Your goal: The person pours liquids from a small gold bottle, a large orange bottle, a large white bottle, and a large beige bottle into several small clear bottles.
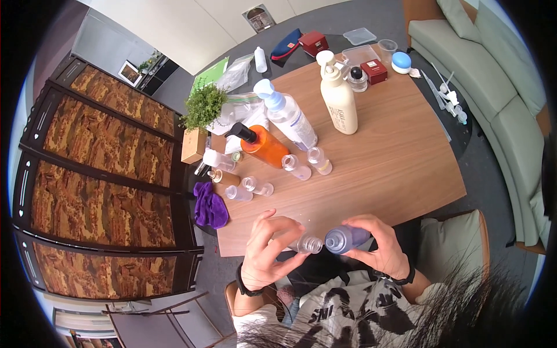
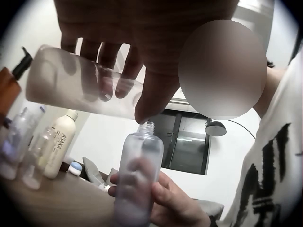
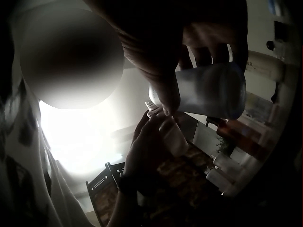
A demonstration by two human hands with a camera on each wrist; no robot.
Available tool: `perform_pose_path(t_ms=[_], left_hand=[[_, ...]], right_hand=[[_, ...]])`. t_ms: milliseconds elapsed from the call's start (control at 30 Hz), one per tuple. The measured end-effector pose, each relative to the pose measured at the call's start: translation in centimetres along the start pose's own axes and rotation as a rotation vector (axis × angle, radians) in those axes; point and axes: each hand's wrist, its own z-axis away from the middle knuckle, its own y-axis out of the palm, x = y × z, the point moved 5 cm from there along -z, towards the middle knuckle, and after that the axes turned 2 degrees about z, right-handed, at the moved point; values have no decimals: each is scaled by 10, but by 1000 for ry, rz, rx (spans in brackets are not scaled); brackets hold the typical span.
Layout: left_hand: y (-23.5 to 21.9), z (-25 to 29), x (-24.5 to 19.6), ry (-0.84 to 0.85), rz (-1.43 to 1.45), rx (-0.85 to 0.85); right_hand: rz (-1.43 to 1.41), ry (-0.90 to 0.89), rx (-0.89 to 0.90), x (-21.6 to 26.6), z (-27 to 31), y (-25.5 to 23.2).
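My left hand [image 1: 271, 246] holds a small clear bottle [image 1: 308, 244] with an uncapped, threaded neck. In the left wrist view that bottle [image 2: 71, 87] lies tilted under the fingers and thumb. My right hand [image 1: 380, 243] grips a bluish translucent bottle [image 1: 351, 236], also with no cap. The two necks face each other close together in the head view, near the table's front edge. From the left wrist, the bluish bottle [image 2: 139, 175] shows its threaded neck just below my left thumb. The right wrist view shows the bluish bottle [image 3: 208, 92] between thumb and fingers.
On the wooden table [image 1: 394, 156] stand an orange pump bottle [image 1: 266, 148], a clear pump bottle [image 1: 293, 123] and a cream pump bottle [image 1: 341, 107]. Several small bottles are nearer, including a clear one [image 1: 320, 161]. A purple cloth [image 1: 210, 206] hangs at the left edge, below a plant [image 1: 206, 104].
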Motion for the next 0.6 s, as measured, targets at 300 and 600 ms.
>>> perform_pose_path(t_ms=[300, 600], left_hand=[[-7, -7, -12, 43, -202, 78], [-13, -14, -24, 60, -315, 142]], right_hand=[[66, -35, -3, 3, 1, 1], [85, -27, -8, 3, 1, 2]])
